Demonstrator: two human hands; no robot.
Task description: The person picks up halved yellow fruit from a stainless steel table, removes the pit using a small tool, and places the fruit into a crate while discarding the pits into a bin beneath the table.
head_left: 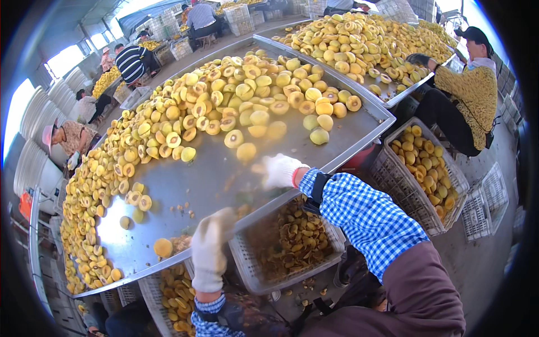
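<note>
Head view: right crate holds stone-fruit halves, middle crate scraps; tabletop halves face mixed ways. Left hand and right hand blur; their grip I cannot tell.

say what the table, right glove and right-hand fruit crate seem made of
Table: probably metal, smooth grey, with bright glare. Right glove: likely knit fabric, matte white with snug reddish cuff. Fruit crate: probably moulded plastic, dull greyish, with slotted walls.

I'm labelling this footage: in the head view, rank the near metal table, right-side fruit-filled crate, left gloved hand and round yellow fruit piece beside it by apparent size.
1. near metal table
2. fruit-filled crate
3. left gloved hand, blurred but plainly smaller
4. round yellow fruit piece
</note>
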